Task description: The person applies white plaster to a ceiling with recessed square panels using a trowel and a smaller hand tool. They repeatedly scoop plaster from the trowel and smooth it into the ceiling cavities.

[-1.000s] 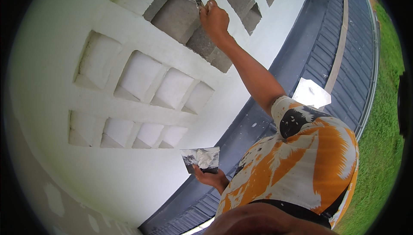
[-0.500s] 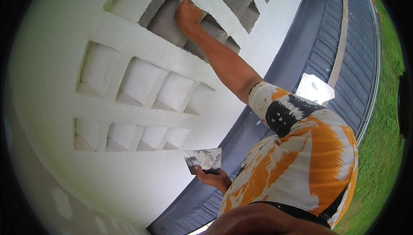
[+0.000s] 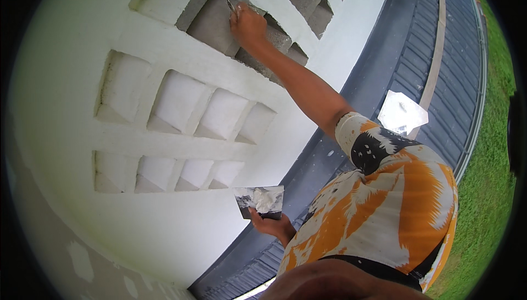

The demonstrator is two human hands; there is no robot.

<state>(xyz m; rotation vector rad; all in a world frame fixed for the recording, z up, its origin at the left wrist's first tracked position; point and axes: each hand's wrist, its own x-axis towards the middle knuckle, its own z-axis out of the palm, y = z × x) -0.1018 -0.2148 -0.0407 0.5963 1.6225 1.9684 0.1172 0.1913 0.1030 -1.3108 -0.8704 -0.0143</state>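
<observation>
You look down from your head through a fisheye lens, near the white wall [image 3: 159, 223] and facing it aslant; your patterned shirt [image 3: 379, 212] and the ribbed roof [image 3: 464, 53] show right of that wall.

Daylight is soft; glare whitens the board [image 3: 402, 112]; grey recesses [image 3: 211, 25] sit dimmer; fisheye curves the roof [image 3: 460, 75].

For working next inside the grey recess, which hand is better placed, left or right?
Probably the right hand: it is raised at the grey recess, gripping a thin tool. The left hand, lower, holds a board bearing white paste.
</observation>
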